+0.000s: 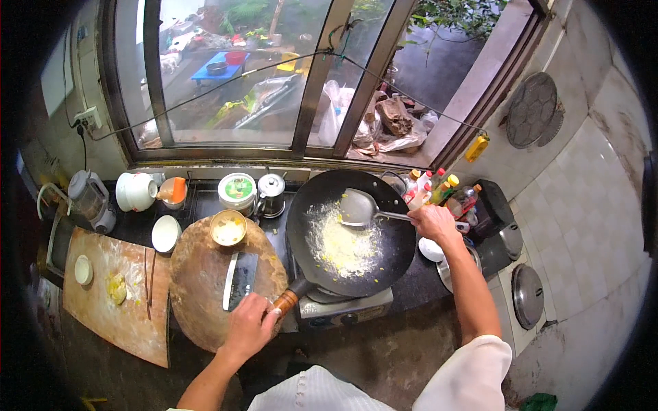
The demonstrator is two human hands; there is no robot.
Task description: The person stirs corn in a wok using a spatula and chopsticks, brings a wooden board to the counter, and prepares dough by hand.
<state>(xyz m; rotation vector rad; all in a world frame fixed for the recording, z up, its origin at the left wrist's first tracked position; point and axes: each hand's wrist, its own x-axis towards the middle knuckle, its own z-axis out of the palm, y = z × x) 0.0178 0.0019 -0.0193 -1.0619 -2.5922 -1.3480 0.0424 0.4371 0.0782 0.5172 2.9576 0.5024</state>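
My left hand [250, 324] grips the wooden handle of a black wok [308, 205], which sits on a gas stove [344, 311]. In my right hand [436, 222] is the handle of a metal wok spatula [358, 207], its blade inside the wok at the upper middle. Pale, crumbly food with yellow bits [342, 251] is spread over the wok's bottom, below the blade. Left of the wok, a cleaver [241, 280] lies on a round wooden chopping block [198, 287], close to my left hand. A small bowl of pale food [228, 228] stands at the block's back edge.
A floury wooden board [113, 334] at the left bears a lump of dough [117, 288], chopsticks [149, 282] and a small bowl [83, 270]. Sauce bottles [462, 200] crowd the wok's right. Behind stand a lidded tub [237, 192], a metal pot [271, 194] and a blender [90, 200].
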